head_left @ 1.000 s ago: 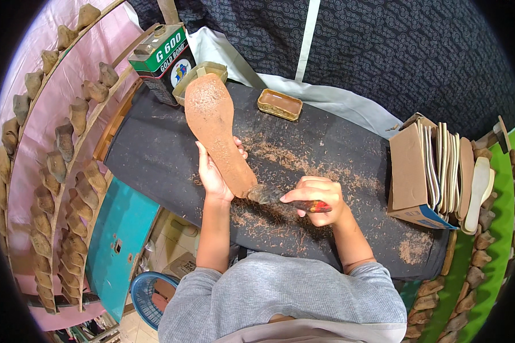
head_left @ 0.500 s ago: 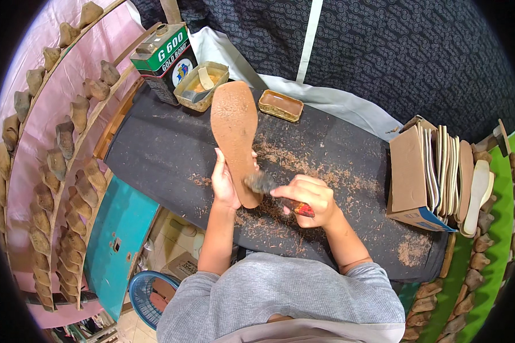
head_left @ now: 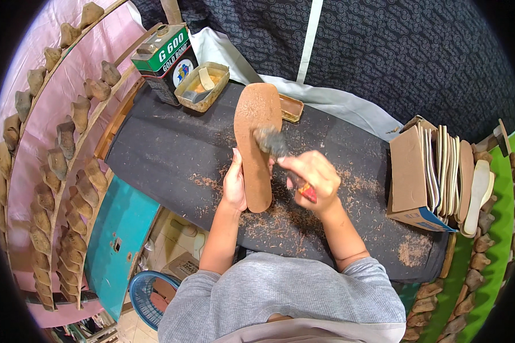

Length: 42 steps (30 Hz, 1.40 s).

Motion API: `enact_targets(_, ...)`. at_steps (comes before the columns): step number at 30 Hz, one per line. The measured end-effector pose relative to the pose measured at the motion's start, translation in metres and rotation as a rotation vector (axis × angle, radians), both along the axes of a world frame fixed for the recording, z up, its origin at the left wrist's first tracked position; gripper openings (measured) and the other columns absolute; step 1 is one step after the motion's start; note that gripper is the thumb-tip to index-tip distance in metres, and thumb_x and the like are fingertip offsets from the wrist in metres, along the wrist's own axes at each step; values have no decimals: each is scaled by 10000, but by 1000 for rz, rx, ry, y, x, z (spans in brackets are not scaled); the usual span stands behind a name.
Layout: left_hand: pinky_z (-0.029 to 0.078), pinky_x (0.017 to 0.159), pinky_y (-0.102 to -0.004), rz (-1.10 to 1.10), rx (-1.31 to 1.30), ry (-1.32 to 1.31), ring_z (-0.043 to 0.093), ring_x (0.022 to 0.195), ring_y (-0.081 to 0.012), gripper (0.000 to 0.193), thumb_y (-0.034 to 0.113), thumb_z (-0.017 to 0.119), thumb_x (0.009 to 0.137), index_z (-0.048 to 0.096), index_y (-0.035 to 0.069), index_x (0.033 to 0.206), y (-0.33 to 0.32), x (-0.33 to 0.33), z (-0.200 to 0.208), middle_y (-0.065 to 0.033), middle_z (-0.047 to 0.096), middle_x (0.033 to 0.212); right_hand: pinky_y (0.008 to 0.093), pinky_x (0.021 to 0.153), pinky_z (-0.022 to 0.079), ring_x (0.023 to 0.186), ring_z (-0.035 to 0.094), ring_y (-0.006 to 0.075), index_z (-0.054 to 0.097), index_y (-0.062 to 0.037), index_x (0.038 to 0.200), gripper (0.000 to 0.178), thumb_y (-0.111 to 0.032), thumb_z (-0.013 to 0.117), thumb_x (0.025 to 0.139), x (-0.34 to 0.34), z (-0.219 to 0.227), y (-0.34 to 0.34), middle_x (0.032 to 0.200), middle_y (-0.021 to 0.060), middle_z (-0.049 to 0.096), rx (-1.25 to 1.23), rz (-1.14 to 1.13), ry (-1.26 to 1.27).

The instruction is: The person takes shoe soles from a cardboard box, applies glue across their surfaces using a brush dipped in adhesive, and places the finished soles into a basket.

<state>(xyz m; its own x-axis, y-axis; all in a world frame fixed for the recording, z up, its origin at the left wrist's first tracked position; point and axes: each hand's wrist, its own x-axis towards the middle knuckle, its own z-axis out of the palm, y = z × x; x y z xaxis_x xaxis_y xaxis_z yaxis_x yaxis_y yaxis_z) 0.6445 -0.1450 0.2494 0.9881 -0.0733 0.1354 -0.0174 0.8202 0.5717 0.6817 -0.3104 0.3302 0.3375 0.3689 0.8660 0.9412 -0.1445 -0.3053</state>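
Observation:
My left hand [head_left: 235,184] grips a brown shoe sole [head_left: 256,111] by its narrower lower half, thumb along the left edge and the other fingers mostly hidden beneath. The sole stands roughly upright in the picture, its wide end away from me, with a wet sheen on its upper part. In my right hand [head_left: 315,180] is a brush [head_left: 273,143] with dark, matted bristles and a red handle partly covered by my fingers. Its bristles meet the right side of the sole near the middle, slightly blurred.
A dark cloth-covered table [head_left: 171,151] carries scattered brown shavings [head_left: 349,183]. At the back are a green and black can [head_left: 165,63], a tub [head_left: 183,94] of yellowish paste and a shallow dish [head_left: 292,108]. Right stands a cardboard box [head_left: 409,171] of soles; shoe lasts [head_left: 56,163] line the left racks.
The sole and my left hand have shifted right, the sole now covering part of the shallow dish. The brush has moved from near the sole's narrow end up to its middle.

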Motion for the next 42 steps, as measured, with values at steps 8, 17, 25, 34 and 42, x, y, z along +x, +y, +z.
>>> enact_targets(8,481,834,-334,6,-61,42,586,954,-195,561,502,246,970,451,72,1266,2,3,-8,-96,591,1085,306,607,485,659,603,219,665,3,905,235,28,634,674,-3,10,-3,798,108,659,18,62,201)
enact_targets(17,516,669,-323,174,72,242,607,778,-204,564,523,231,963,491,77,1188,-7,7,-5,-94,598,949,329,625,487,682,589,242,651,-22,980,426,24,699,560,4,1,-1,763,94,605,-70,115,73)
enact_targets(25,500,775,-340,151,5,199,610,865,-209,551,482,227,978,478,51,1213,3,-1,3,-124,621,976,324,604,483,647,585,219,661,-24,950,419,67,642,541,-2,-6,-17,723,83,607,-116,307,274)
enact_targets(34,496,742,-373,-28,8,41,599,829,-244,582,490,228,971,489,28,1210,5,-3,-6,-144,611,995,313,580,469,619,581,215,668,-32,908,398,74,634,527,10,7,-17,703,71,607,54,-79,67)
enact_targets(42,491,684,-333,264,-107,377,589,766,-226,580,503,243,966,509,34,1179,-4,-3,18,-135,607,918,315,524,440,557,540,195,669,-1,918,386,33,653,534,-3,-11,-28,642,71,567,-85,267,141)
